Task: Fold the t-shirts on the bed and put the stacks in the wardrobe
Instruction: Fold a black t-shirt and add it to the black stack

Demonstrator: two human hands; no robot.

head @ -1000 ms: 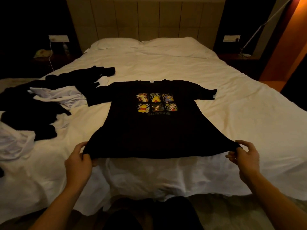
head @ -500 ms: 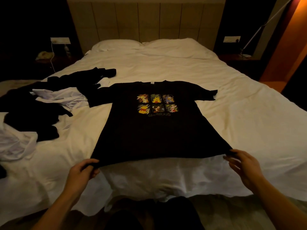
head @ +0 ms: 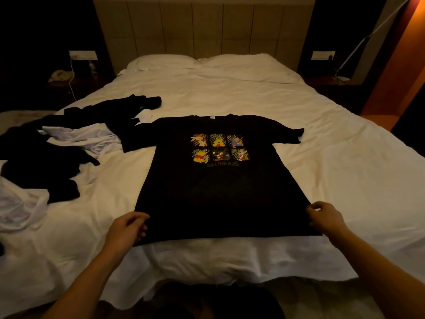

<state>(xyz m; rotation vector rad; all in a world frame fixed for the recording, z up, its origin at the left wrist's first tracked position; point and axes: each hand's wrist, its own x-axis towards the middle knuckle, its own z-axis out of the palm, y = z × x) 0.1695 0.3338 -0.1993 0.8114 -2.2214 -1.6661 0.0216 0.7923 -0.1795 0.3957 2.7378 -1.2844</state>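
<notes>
Head view, bed (head: 264,100): white sheet, holding all the clothing.
Loose pile (head: 46,157): black and white garments, off to the left, unfolded.
Black t-shirt (head: 220,192): print up, flat, straight ahead; long axis runs away from the person, collar far, hem near.
Left hand (head: 125,232): fingers curled at the left hem corner, seemingly pinching it.
Right hand (head: 325,217): likewise at the right hem edge; both equally near.

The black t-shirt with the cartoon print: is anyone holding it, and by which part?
Yes. The left hand and right hand each grip a side edge of the black t-shirt, near its bottom hem, as it lies on the bed.
</notes>
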